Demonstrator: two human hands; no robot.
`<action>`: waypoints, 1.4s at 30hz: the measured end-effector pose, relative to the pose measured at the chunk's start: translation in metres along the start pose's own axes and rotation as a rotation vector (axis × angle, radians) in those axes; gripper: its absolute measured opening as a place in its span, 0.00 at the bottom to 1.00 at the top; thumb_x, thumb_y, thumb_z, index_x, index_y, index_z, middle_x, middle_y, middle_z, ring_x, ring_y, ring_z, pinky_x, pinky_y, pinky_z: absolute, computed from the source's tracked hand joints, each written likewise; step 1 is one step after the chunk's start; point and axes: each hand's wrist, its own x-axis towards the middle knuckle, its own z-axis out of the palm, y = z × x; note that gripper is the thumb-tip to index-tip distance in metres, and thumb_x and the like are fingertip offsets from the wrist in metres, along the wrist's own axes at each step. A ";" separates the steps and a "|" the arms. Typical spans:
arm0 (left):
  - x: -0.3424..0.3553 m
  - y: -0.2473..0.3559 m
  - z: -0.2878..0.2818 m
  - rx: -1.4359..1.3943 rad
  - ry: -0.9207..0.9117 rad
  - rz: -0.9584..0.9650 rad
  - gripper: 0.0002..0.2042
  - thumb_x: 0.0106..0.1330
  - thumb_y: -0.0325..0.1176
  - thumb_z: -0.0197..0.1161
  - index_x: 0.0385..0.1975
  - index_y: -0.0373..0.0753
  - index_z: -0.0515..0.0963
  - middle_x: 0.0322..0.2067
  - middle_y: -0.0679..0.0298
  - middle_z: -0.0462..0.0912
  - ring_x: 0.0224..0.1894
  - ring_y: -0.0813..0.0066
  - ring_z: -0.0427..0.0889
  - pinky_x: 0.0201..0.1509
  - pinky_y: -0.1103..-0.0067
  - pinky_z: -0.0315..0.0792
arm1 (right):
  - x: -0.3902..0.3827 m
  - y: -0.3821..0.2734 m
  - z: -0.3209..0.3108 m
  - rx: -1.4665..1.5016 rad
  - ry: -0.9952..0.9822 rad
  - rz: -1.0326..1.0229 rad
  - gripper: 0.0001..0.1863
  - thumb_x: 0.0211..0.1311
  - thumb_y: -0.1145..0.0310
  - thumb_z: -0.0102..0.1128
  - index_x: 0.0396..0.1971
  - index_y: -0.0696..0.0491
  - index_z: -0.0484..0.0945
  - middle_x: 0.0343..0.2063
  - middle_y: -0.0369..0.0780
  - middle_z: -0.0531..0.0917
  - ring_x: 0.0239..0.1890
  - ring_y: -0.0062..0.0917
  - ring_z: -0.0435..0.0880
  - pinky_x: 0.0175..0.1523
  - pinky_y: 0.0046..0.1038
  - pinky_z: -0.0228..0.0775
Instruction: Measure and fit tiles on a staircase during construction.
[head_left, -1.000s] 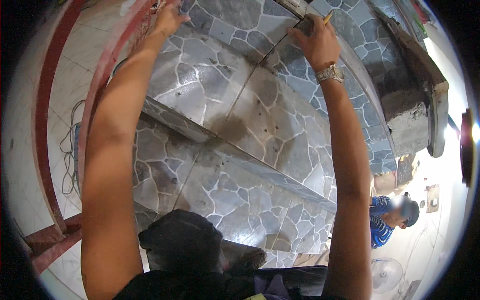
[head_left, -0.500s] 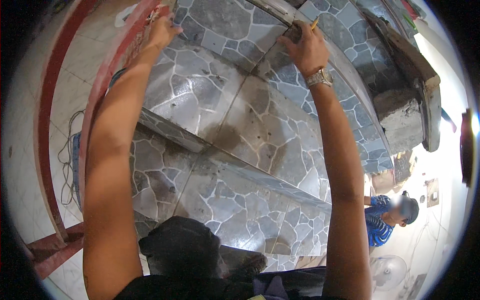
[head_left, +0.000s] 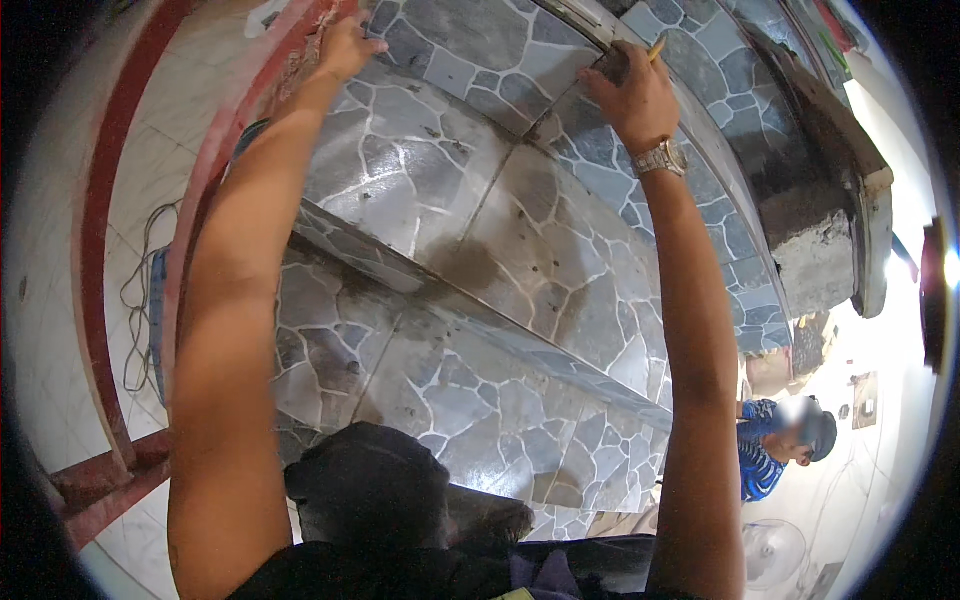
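Note:
My left hand point(head_left: 348, 48) reaches to the top of the view beside a red frame point(head_left: 216, 175), its thumb spread from fingers that partly show at the tile edge. My right hand point(head_left: 635, 95), with a metal watch at the wrist, has a yellow pencil point(head_left: 657, 49) between its fingers. It is at a metal-edged border of the upper stone-patterned tiles point(head_left: 470, 35), over a dark spot or piece that I cannot make out. Between my arms lie grey tiled steps point(head_left: 410, 190) with white joint lines, damp brown patches and a straight seam.
A person point(head_left: 770, 450) in a blue patterned shirt and cap is at the lower right. A broken concrete edge point(head_left: 815, 255) juts at the right. A cable point(head_left: 140, 305) lies on marble-look flooring at the left. A round translucent object point(head_left: 770, 550) is near the lower right.
The whole view shifts slightly down and left, then back up and right. Both my hands stay at about the same places on the tiled edges, the pencil still in my right hand.

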 end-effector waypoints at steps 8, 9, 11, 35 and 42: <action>-0.030 0.025 -0.113 0.138 0.161 -0.081 0.27 0.57 0.34 0.74 0.57 0.34 0.76 0.50 0.50 0.83 0.55 0.57 0.80 0.60 0.66 0.70 | 0.001 -0.052 -0.023 0.179 0.062 0.060 0.30 0.51 0.48 0.73 0.52 0.46 0.78 0.45 0.45 0.83 0.46 0.44 0.83 0.46 0.42 0.77; -0.032 0.026 -0.112 -0.056 0.135 -0.119 0.22 0.58 0.30 0.72 0.52 0.32 0.77 0.47 0.52 0.84 0.49 0.60 0.82 0.53 0.70 0.75 | 0.002 -0.051 -0.023 0.180 0.062 0.050 0.30 0.51 0.48 0.73 0.52 0.46 0.78 0.45 0.45 0.83 0.46 0.44 0.83 0.46 0.42 0.77; -0.032 0.023 -0.118 -0.285 0.147 -0.187 0.19 0.62 0.31 0.67 0.53 0.34 0.77 0.47 0.54 0.83 0.47 0.63 0.81 0.52 0.72 0.75 | 0.002 -0.051 -0.019 0.178 0.042 0.085 0.30 0.50 0.49 0.74 0.51 0.48 0.78 0.45 0.45 0.83 0.46 0.44 0.83 0.47 0.41 0.77; -0.022 0.006 -0.119 -0.001 0.054 0.031 0.32 0.57 0.42 0.75 0.59 0.33 0.74 0.53 0.49 0.82 0.56 0.56 0.80 0.59 0.68 0.73 | 0.012 -0.037 -0.007 0.175 0.164 -0.114 0.29 0.50 0.49 0.74 0.50 0.48 0.80 0.43 0.43 0.84 0.47 0.41 0.83 0.48 0.39 0.77; -0.013 0.023 -0.082 -0.027 -0.067 -0.029 0.33 0.57 0.40 0.75 0.61 0.33 0.72 0.52 0.49 0.82 0.56 0.57 0.80 0.59 0.68 0.72 | 0.001 -0.016 -0.018 0.088 0.058 0.047 0.30 0.49 0.45 0.73 0.50 0.45 0.80 0.43 0.45 0.84 0.45 0.42 0.84 0.47 0.41 0.78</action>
